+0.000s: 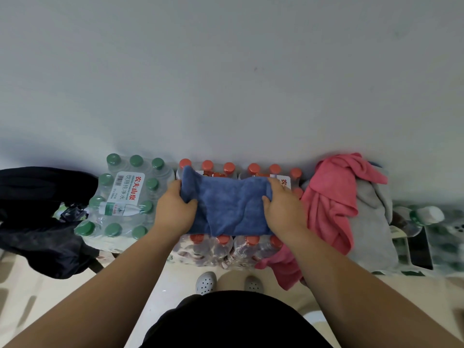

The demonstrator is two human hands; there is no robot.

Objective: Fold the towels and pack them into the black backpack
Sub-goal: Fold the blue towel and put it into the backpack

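Three towels: one blue towel (226,204) dead centre on two red-capped bottle packs (226,249), left hand (175,209) and right hand (282,209) each gripping an end. One pink towel (329,204) and one grey towel (374,222) heaped at 3 o'clock; one black backpack (37,222) at 9, beside one green-capped pack (120,197).

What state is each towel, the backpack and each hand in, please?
Blue terry towel: partly folded, on red-capped bottle packs
Pink cloth towel: unfolded, crumpled
Grey cloth towel: unfolded, partly under the pink one
Black fabric backpack: slumped; opening not visible
Left hand: grips blue towel
Right hand: grips blue towel
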